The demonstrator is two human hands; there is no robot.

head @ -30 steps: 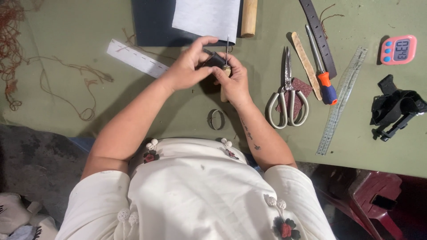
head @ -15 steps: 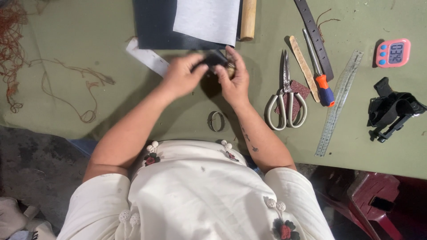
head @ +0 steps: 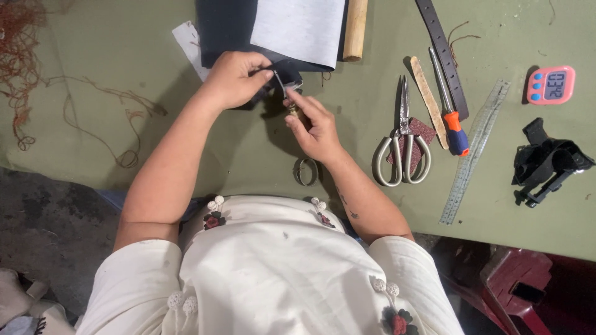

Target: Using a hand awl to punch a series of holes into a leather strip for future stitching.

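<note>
My left hand point(head: 237, 79) pinches a small dark piece of leather point(head: 280, 82) over the green table point(head: 261, 149), just in front of a dark leather sheet point(head: 226, 25). My right hand point(head: 313, 124) sits right of it, fingers closed on a thin awl-like tool with a brass-coloured ferrule point(head: 290, 108) whose tip meets the dark piece. A metal ring point(head: 305, 170) lies on the table just below my right wrist.
Right of my hands lie large scissors point(head: 401, 139), a wooden stick point(head: 428, 102), an orange-and-blue handled tool point(head: 452, 121), a dark strap point(head: 444, 56), a steel ruler point(head: 477, 149), a pink timer point(head: 550, 85) and a black punch tool point(head: 546, 162). White paper point(head: 298, 28), wooden dowel point(head: 356, 28) behind; thread tangle point(head: 25, 74) left.
Both hands were pressed together over the piece; now they have parted a little, my right hand drawn down and right with the tool, my left still pinching the dark piece.
</note>
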